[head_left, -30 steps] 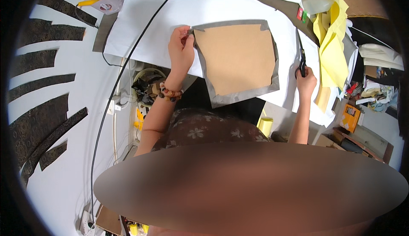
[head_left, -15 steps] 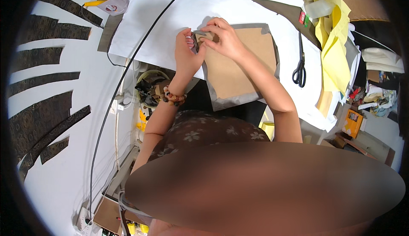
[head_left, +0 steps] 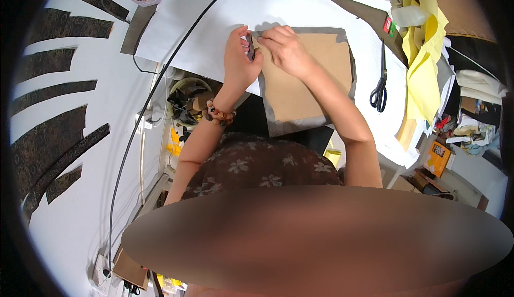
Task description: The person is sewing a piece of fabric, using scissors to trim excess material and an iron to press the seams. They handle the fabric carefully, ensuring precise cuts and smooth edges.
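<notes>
A tan sheet (head_left: 310,91) lies over a larger piece of grey fabric (head_left: 289,128), which shows as a border along its edges. At the far left corner, my left hand (head_left: 242,61) curls around the fabric's edge, thumb toward me and fingers beyond. My right hand (head_left: 286,50) is closed in a pinch at that same corner, resting over the tan sheet. Whatever is between its fingertips is too small to make out. Black-handled scissors (head_left: 379,91) lie to the right on the white table covering (head_left: 369,64).
Crumpled yellow sheets (head_left: 423,66) lie at the right, beside a clear bottle (head_left: 409,16). A black cable (head_left: 160,77) crosses on the left. Below the table's left edge stands a bin (head_left: 187,96) of scraps. Dark patterned strips (head_left: 53,93) hang on the white wall.
The curled-up far left corner of the sheet now lies flatter. My right hand has shifted a little right, its fingers drawn into a tighter pinch. The whole view has shifted slightly.
</notes>
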`<state>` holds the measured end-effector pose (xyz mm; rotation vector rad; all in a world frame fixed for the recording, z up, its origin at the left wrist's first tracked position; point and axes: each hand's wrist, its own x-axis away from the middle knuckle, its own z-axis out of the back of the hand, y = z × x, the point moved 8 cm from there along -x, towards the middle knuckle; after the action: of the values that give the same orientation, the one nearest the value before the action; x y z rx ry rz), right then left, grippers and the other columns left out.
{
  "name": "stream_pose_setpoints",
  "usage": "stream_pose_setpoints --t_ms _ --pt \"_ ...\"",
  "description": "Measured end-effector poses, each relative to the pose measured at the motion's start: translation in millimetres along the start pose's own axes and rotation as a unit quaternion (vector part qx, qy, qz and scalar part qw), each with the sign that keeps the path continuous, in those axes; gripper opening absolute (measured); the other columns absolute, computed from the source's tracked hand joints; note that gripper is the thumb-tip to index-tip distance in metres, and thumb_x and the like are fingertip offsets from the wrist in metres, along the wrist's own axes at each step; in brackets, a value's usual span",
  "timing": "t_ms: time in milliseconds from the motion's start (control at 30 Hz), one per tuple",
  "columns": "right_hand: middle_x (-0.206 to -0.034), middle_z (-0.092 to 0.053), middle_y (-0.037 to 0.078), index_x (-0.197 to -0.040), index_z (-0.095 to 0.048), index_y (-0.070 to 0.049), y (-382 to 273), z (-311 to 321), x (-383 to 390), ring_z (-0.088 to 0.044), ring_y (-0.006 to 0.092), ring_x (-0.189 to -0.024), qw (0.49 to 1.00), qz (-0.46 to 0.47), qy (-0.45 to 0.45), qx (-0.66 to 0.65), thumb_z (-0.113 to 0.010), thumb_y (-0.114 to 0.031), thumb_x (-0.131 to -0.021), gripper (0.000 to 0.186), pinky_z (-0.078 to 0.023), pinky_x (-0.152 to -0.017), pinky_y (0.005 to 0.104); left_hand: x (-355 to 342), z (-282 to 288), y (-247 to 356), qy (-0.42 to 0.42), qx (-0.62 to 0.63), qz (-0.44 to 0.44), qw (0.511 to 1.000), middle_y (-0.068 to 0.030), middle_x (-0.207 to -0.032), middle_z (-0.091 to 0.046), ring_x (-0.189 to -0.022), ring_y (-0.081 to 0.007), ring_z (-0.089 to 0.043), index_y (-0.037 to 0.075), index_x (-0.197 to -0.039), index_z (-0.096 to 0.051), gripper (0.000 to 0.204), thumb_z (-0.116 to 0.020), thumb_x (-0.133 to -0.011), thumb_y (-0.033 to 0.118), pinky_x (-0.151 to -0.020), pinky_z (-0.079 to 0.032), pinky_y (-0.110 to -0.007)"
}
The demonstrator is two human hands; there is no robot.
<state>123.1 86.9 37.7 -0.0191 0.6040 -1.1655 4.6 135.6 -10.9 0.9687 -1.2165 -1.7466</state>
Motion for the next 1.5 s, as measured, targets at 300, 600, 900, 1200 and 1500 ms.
stream_pose_setpoints --t_ms 300,600,900,1200,1500 --pt "-0.107 -0.062 0.007 -0.118 -0.073 -0.003 -12.3 10.5 3.1 -0.057 0.0245 -0.104 0.998 -0.040 -0.029 0.026 -0.065 0.000 -0.078 0.041 -0.043 -0.093 0.0385 0.1 -0.2 2.4 0.002 -0.006 -0.007 1.000 -0.0141 -0.120 -0.062 -0.092 -0.0238 -0.059 -0.002 -0.133 -0.050 0.061 -0.072 -0.077 0.005 -0.081 -0.053 -0.036" --pt "-0.110 -0.060 0.011 -0.117 -0.070 -0.004 9.7 11.9 37.9 -0.057 0.0282 -0.108 0.992 -0.113 0.024 -0.055 -0.066 -0.004 -0.081 0.036 -0.043 -0.096 0.0419 -1.2 1.0 3.5 0.001 -0.021 -0.004 1.000 -0.0180 -0.122 -0.057 -0.095 -0.0257 -0.059 -0.005 -0.133 -0.049 0.062 -0.074 -0.077 0.010 -0.084 -0.053 -0.037" --pt "-0.096 -0.071 0.012 -0.100 -0.070 -0.007 63.0 8.8 -4.9 -0.063 0.0324 -0.103 0.980 -0.176 -0.073 0.065 -0.057 -0.040 -0.102 0.035 -0.042 -0.092 0.0473 12.7 -1.1 -8.9 0.028 0.153 0.045 0.987 -0.0188 -0.129 -0.054 -0.110 -0.0249 -0.057 -0.007 -0.139 -0.042 0.058 -0.068 -0.092 0.014 -0.093 -0.050 -0.037" --pt "-0.075 -0.065 0.020 -0.070 -0.063 0.001 62.8 23.9 -19.0 -0.061 0.0398 -0.074 0.985 -0.163 -0.003 0.060 -0.050 -0.038 -0.106 0.055 -0.048 -0.073 0.0465 25.5 14.2 9.6 0.030 0.479 0.263 0.837 -0.0220 -0.138 -0.056 -0.125 -0.0281 -0.054 -0.003 -0.142 -0.043 0.048 -0.050 -0.107 0.029 -0.105 -0.047 -0.041" --pt "-0.068 -0.064 0.013 -0.081 -0.062 0.005 16.0 200.9 -30.2 -0.052 0.0244 -0.059 0.939 -0.189 0.255 -0.132 -0.046 -0.032 -0.109 0.049 -0.046 -0.061 0.0385 -41.4 -39.3 210.4 -0.183 0.521 -0.128 0.824 -0.0105 -0.137 -0.062 -0.125 -0.0196 -0.058 0.000 -0.132 -0.058 0.034 -0.040 -0.112 0.020 -0.109 -0.043 -0.034"
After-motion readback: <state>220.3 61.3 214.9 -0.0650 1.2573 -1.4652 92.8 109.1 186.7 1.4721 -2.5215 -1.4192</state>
